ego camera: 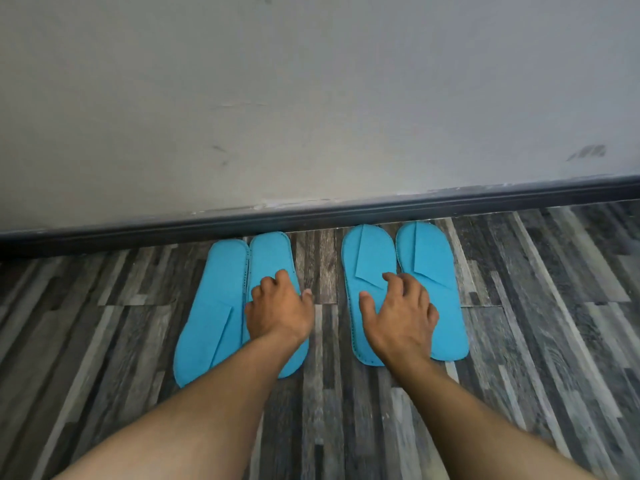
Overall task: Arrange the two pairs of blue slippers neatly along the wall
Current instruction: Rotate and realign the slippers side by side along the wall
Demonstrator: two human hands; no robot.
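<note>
Two pairs of flat blue slippers lie on the floor, one end of each against the dark skirting. The left pair (211, 306) lies side by side with its toe flaps at the near end. The right pair (429, 258) has its toe flaps at the wall end. My left hand (278, 310) rests on the right slipper of the left pair, fingers curled down onto it. My right hand (401, 313) lies spread across both slippers of the right pair, pressing on them. Neither hand has a slipper lifted.
A pale grey wall (311, 98) with a dark skirting board (346, 213) runs across the view. The floor (554, 306) is grey wood-pattern planks. A strip of bare floor separates the two pairs.
</note>
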